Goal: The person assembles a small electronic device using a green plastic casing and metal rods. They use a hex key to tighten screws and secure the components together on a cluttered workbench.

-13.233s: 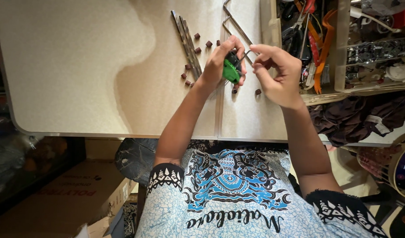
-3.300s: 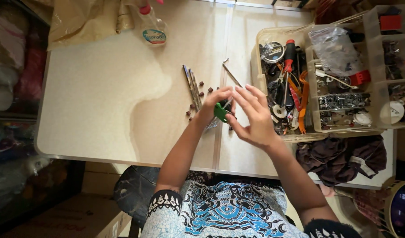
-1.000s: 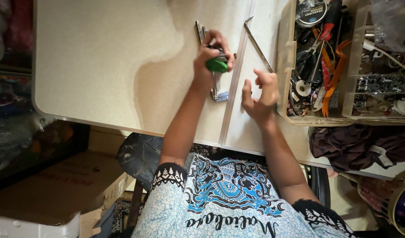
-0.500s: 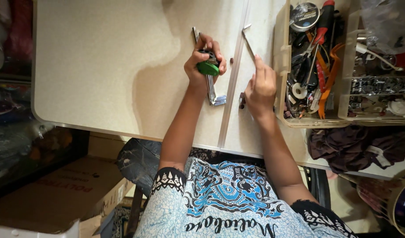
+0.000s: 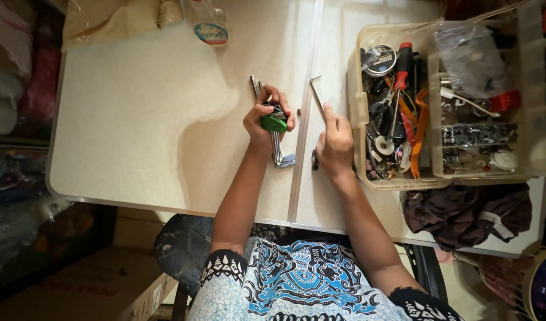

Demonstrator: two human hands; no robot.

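1. Fingers of my left hand [image 5: 267, 119] are wrapped tight around the green hex key holder [image 5: 274, 123], held just above the table [image 5: 154, 131] beside its centre seam.
2. Several keys [image 5: 280, 151] fan out of the holder toward me.
3. My right hand [image 5: 335, 145] lies flat, index finger pressing on a loose L-shaped hex key [image 5: 316, 89].
4. To the right stands a clear tool bin [image 5: 359, 119].

Left hand [image 5: 266, 119] fisted, right hand [image 5: 334, 144] flat, forefinger extended.
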